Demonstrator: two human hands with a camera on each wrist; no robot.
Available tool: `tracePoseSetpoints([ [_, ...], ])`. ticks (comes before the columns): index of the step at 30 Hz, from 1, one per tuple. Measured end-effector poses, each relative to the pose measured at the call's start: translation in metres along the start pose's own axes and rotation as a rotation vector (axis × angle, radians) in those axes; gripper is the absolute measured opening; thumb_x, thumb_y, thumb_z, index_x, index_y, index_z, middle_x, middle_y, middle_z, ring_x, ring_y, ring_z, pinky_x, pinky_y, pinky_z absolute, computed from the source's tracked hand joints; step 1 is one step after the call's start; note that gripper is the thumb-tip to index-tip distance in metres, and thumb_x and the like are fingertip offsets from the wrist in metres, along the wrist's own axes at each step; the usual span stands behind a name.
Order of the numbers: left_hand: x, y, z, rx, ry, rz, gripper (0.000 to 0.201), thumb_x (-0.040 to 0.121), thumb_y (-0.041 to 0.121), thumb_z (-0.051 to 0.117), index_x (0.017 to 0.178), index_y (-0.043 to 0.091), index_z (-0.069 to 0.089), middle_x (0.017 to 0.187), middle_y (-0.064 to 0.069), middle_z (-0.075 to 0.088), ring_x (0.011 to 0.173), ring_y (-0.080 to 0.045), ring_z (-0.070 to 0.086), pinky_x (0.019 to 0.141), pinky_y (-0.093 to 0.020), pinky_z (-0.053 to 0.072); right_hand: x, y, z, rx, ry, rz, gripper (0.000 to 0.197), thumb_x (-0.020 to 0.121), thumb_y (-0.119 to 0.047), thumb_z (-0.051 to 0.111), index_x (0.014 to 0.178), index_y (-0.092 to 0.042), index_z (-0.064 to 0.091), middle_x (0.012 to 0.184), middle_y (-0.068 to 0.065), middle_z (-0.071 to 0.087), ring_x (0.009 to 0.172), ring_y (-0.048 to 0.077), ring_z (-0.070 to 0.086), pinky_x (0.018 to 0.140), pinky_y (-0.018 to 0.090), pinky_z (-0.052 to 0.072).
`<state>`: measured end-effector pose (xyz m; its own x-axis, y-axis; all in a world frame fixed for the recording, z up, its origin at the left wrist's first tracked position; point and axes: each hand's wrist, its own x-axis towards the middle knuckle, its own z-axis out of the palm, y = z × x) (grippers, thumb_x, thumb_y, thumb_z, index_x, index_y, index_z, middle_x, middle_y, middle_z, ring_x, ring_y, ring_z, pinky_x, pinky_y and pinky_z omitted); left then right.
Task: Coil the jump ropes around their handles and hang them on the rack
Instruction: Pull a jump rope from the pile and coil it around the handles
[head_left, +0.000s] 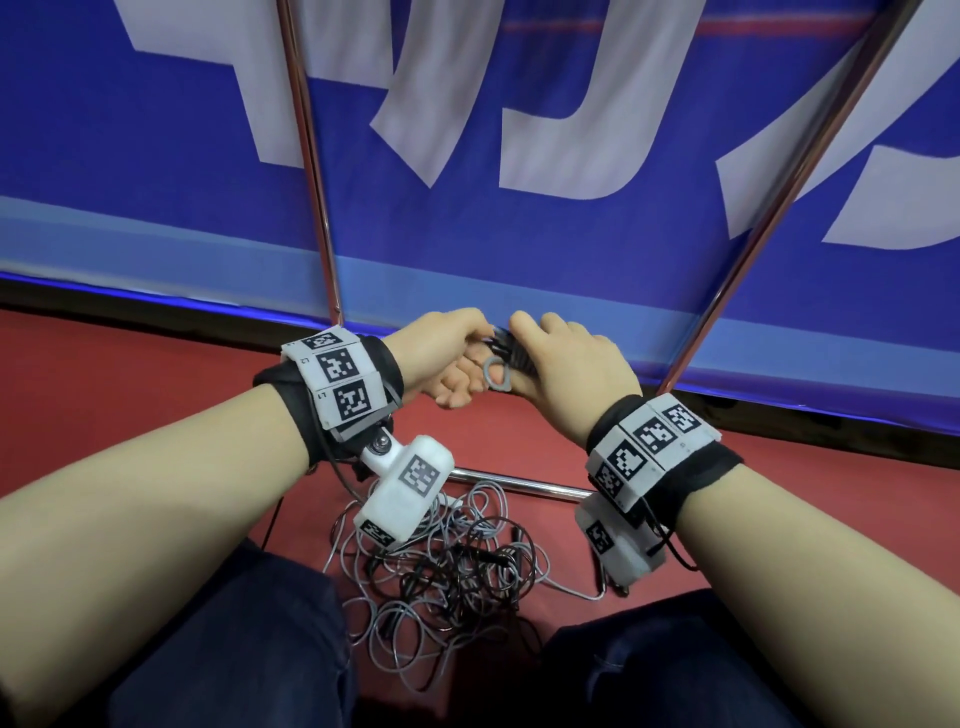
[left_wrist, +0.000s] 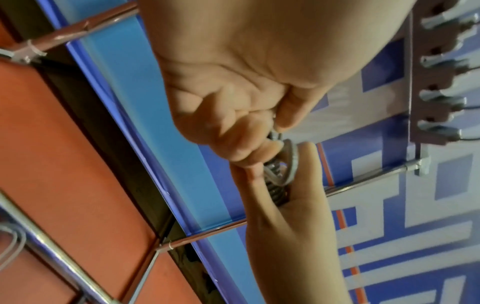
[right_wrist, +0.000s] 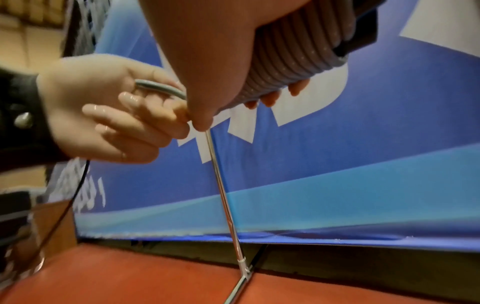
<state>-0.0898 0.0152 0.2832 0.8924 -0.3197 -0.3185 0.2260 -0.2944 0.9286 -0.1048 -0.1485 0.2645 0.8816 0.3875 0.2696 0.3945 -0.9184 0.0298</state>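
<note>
Holding a wound jump rope bundle (head_left: 511, 353) between them, both hands are meeting in the middle of the head view, above the red floor (head_left: 130, 374) and in front of the blue banner (head_left: 467, 234). The left hand (head_left: 447, 358) is pinching a short grey loop (head_left: 493, 375) of the rope with curled fingers, and the right hand (head_left: 566, 374) is wrapping over the dark coils from the right. Near the person's knees, a loose tangle of grey and black ropes (head_left: 441, 571) is lying on the floor, just beside the rack's low chrome bar (head_left: 514, 483). Two slanted chrome rack poles (head_left: 311, 156) are rising on the far side.

Looking along the left wrist, the left hand (left_wrist: 233, 115) is curling its thumb and fingers around the grey loop (left_wrist: 292, 162), while the right hand (left_wrist: 293, 216) is clamping the coiled bundle (left_wrist: 278, 193) from below. A row of hooks on the rack (left_wrist: 439, 98) is showing at the far right, apart from both hands.

Looking along the right wrist, the right hand (right_wrist: 213, 61) is gripping the bundle, whose tight grey windings (right_wrist: 291, 61) are lying side by side around a black handle end (right_wrist: 363, 35). The left hand (right_wrist: 109, 107) is pinching the grey loop (right_wrist: 161, 88) close against the right thumb. A chrome pole (right_wrist: 223, 195) is running down to the floor behind them.
</note>
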Motion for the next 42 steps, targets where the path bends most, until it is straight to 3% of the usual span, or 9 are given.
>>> tracePoseSetpoints([
  [6,-0.001,0.004,0.002,-0.203,-0.006,0.184,0.034,0.095,0.026,0.043,0.076,0.006,0.063,0.057,-0.004,0.049,0.044,-0.016,0.042,0.043,-0.022,0.028,-0.003,0.008,-0.004,0.641,0.104,0.232,0.041,0.086,-0.056,0.059,0.082,-0.024,0.033,0.068,-0.012,0.051,0.064,0.017,0.044,0.061,0.036,0.038],
  [9,-0.002,0.005,0.003,-0.227,0.078,0.249,0.020,0.094,0.038,0.053,0.098,0.021,0.064,0.093,0.003,0.064,0.075,-0.018,0.060,0.066,-0.027,0.046,-0.004,0.001,-0.007,1.109,0.085,0.231,0.037,0.088,-0.037,0.066,0.075,-0.023,0.035,0.056,-0.013,0.043,0.051,0.014,0.036,0.053,0.032,0.035],
  [12,-0.004,0.005,0.010,-0.309,-0.148,0.256,0.043,0.091,0.049,0.045,0.117,0.020,0.062,0.120,-0.008,0.065,0.104,-0.026,0.063,0.093,-0.042,0.051,-0.003,-0.004,-0.015,1.293,0.019,0.208,0.028,0.092,-0.026,0.064,0.082,-0.016,0.039,0.059,0.006,0.048,0.041,0.015,0.043,0.042,0.026,0.036],
  [21,-0.010,0.005,0.023,-0.414,-0.204,0.280,0.040,0.103,0.030,0.031,0.126,0.006,0.052,0.131,-0.018,0.057,0.115,-0.030,0.057,0.098,-0.051,0.046,-0.001,0.003,-0.024,1.250,-0.012,0.343,0.038,0.085,-0.035,0.069,0.087,-0.018,0.036,0.063,0.001,0.054,0.043,0.015,0.047,0.041,0.024,0.036],
  [26,-0.008,0.009,0.023,-0.413,-0.160,0.333,0.033,0.102,0.026,0.034,0.111,0.008,0.060,0.116,-0.012,0.066,0.109,-0.025,0.061,0.098,-0.045,0.047,-0.001,-0.003,-0.027,1.341,0.041,0.311,0.045,0.077,-0.035,0.075,0.075,-0.020,0.033,0.066,0.005,0.048,0.057,0.018,0.043,0.056,0.038,0.036],
  [30,-0.010,0.010,0.023,-0.341,-0.096,0.362,0.034,0.102,0.022,0.035,0.108,0.004,0.063,0.113,-0.015,0.067,0.110,-0.030,0.060,0.101,-0.049,0.045,0.001,-0.005,-0.031,1.412,0.086,0.278,0.024,0.066,-0.025,0.077,0.071,-0.017,0.055,0.075,0.014,0.057,0.075,0.028,0.056,0.077,0.054,0.049],
  [34,-0.012,0.010,0.020,-0.338,-0.066,0.376,0.048,0.100,0.026,0.043,0.118,-0.019,0.045,0.116,-0.028,0.059,0.108,-0.032,0.058,0.100,-0.052,0.045,-0.002,-0.007,-0.039,1.284,0.099,0.204,0.023,0.078,-0.021,0.073,0.062,-0.029,0.059,0.067,0.002,0.057,0.068,0.020,0.053,0.067,0.038,0.045],
  [38,-0.015,0.012,0.018,-0.383,-0.049,0.391,0.031,0.098,0.020,0.045,0.108,-0.008,0.054,0.104,-0.020,0.061,0.098,-0.027,0.059,0.095,-0.049,0.049,-0.004,-0.011,-0.047,1.199,0.077,0.157,0.044,0.081,-0.044,0.065,0.083,-0.004,0.047,0.074,0.028,0.050,0.065,0.028,0.046,0.064,0.047,0.042],
  [42,-0.015,0.015,0.018,-0.467,-0.034,0.414,0.024,0.098,0.015,0.044,0.087,0.006,0.064,0.094,-0.011,0.068,0.086,-0.018,0.064,0.082,-0.039,0.055,-0.007,-0.012,-0.053,1.159,0.095,0.100,0.046,0.090,-0.043,0.054,0.093,0.003,0.047,0.081,0.035,0.053,0.066,0.044,0.052,0.064,0.060,0.045],
])
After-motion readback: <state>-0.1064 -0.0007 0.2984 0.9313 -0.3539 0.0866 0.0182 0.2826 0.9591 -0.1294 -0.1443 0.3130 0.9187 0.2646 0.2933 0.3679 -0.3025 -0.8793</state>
